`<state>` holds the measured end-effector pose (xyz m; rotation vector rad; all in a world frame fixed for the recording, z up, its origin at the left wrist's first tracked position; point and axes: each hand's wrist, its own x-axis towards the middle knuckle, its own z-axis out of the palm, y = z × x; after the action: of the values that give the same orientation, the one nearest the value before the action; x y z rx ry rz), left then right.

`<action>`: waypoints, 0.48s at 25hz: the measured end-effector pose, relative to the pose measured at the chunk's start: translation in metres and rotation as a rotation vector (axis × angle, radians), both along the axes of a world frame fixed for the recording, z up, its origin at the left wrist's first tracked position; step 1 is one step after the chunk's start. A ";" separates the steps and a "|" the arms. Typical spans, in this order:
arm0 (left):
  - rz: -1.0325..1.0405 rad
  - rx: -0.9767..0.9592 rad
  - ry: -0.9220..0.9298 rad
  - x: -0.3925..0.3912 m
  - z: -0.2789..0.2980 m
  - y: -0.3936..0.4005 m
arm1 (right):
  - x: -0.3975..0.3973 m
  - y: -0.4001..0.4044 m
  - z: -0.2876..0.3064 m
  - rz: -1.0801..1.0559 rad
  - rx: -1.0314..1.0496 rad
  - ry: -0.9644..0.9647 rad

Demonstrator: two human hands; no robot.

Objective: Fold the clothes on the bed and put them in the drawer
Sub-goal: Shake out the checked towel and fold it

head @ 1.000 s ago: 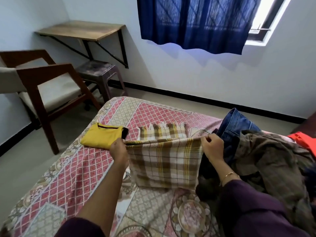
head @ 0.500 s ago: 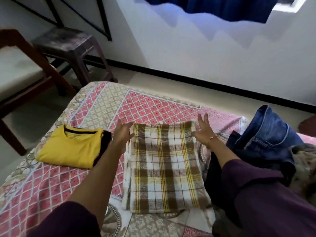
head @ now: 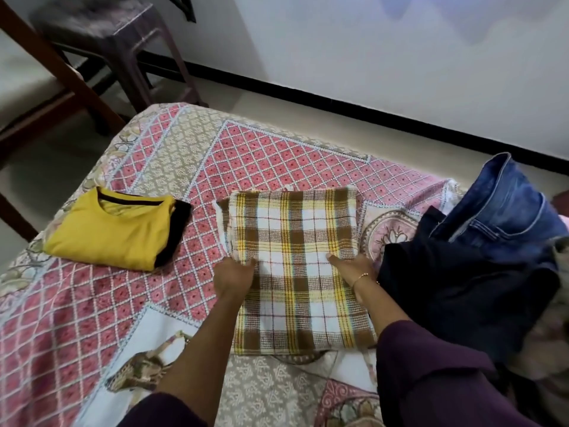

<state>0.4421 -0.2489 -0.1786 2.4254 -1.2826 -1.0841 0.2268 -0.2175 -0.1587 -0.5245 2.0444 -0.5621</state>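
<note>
A folded brown, yellow and white checked towel (head: 295,251) lies flat in the middle of the bed (head: 92,303). My left hand (head: 232,277) grips its left edge at mid-length, thumb on top and fingers tucked under the cloth. My right hand (head: 354,271), with a thin bangle at the wrist, holds the right edge the same way. A folded yellow T-shirt (head: 117,229) with black trim rests to the left of the towel. At the right lies an unfolded heap: blue jeans (head: 505,211) over a dark navy garment (head: 455,291). No drawer is in view.
The bed carries a pink, white and beige patterned cover. A wooden chair (head: 61,84) and a dark plastic stool (head: 123,35) stand on the floor beyond the bed's far left corner. A white wall (head: 369,57) with a black skirting runs behind.
The towel's raised half was laid over and flattened. Both hands slid from its far corners back to its middle sides and took hold. The view tilted down.
</note>
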 end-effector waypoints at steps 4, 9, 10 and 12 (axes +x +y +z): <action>0.018 0.003 0.074 -0.002 -0.004 0.001 | -0.008 0.001 0.001 -0.043 0.000 -0.257; 0.248 0.301 0.833 0.004 0.032 0.002 | -0.009 0.009 0.018 -0.005 0.000 -0.377; 0.247 0.374 0.903 0.006 0.041 0.003 | -0.009 0.012 0.027 0.010 -0.016 -0.401; 0.241 0.396 0.950 0.012 0.056 0.004 | -0.008 0.016 0.046 0.013 -0.087 -0.481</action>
<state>0.4545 -0.2448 -0.1224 1.7335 -0.4766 -2.1573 0.2185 -0.2019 -0.1129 -0.4054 1.5649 -0.6969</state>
